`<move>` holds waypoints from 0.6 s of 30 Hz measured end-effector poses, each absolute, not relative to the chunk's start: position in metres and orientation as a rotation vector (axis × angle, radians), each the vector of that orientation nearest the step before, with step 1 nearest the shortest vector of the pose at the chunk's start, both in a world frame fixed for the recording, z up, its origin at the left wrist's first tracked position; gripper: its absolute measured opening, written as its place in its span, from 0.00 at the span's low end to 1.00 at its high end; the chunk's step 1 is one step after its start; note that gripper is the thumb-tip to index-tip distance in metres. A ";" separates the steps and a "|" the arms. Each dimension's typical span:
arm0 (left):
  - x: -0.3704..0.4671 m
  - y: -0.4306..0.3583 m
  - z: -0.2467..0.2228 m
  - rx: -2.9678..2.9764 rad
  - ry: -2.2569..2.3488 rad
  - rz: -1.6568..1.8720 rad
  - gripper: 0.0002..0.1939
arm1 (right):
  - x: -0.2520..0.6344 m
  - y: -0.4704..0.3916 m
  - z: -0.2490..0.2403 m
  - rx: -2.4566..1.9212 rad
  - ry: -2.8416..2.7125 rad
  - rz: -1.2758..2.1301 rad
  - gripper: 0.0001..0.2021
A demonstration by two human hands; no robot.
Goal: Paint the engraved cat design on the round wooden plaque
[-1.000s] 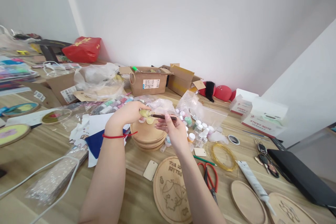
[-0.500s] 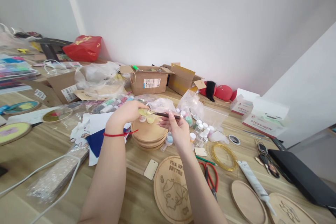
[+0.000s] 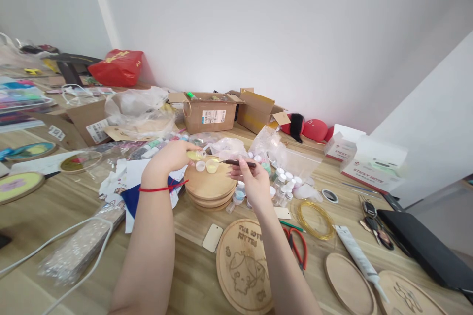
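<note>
My left hand (image 3: 173,157) is closed around a small clear jar (image 3: 196,155) with yellow contents, tipped on its side. My right hand (image 3: 254,179) pinches a slim dark-handled tool (image 3: 240,163); its thin tip points left, close to the rim of a small cup (image 3: 212,166) with pale yellow matter inside. Whether the tip touches the cup I cannot tell. Beside the cup is a little whitish cap (image 3: 200,166). Both rest on a stack of round wooden plates (image 3: 210,189). A carved round board (image 3: 238,266) lies nearer me, partly covered by my right forearm.
Several small white-capped bottles (image 3: 286,187) stand right of the stack. Red-handled pliers (image 3: 303,251), a gold wire coil (image 3: 315,220) and a white tube (image 3: 356,256) lie to the right. Cardboard boxes (image 3: 209,113) line the back. A white cable (image 3: 99,251) crosses the left side.
The tool's tip has come away from the jar and moved right to the cup. My left hand and the jar have shifted slightly left, so the cap and cup show more fully.
</note>
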State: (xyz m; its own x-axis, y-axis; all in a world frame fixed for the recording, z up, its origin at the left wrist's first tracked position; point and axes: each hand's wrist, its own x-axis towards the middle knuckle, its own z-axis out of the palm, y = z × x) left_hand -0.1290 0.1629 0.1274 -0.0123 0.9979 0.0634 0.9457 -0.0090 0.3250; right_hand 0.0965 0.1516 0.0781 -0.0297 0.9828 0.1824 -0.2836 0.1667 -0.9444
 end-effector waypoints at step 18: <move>-0.127 0.164 0.126 2.123 2.026 0.436 0.26 | 0.100 0.144 0.080 -0.943 -1.395 1.072 0.13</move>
State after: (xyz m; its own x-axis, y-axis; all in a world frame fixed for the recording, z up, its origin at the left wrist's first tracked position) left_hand -0.1267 0.1642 0.1264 0.0315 0.9955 0.0899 0.9442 -0.0592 0.3240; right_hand 0.1002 0.1443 0.0797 -0.0970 0.9557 0.2781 -0.0226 0.2772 -0.9605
